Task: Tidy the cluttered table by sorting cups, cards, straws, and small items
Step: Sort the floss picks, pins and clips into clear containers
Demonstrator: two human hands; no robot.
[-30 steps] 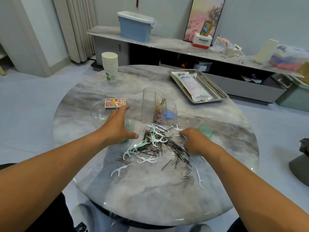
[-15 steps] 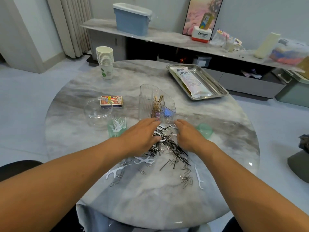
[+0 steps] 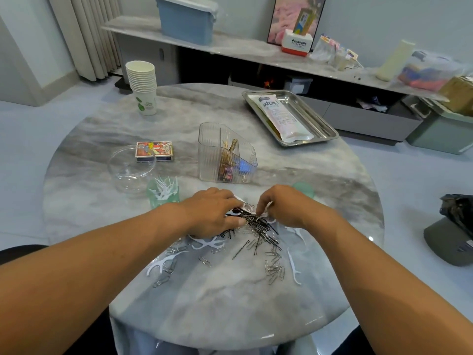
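Left hand (image 3: 212, 213) presses, fingers curled, on the heap of black hairpins (image 3: 258, 226); right hand (image 3: 286, 206) beside it pinches a white floss pick (image 3: 265, 213)

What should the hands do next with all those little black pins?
Probably pinch up a small bunch of black hairpins and drop it into the clear organizer. Both hands, left hand and right hand, are already in that pile, and gold pins stand in the organizer just behind.

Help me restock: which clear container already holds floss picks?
The small green-tinted cup beside the left hand; white picks stand in it. The round clear bowl looks empty; the ribbed organizer holds pins.
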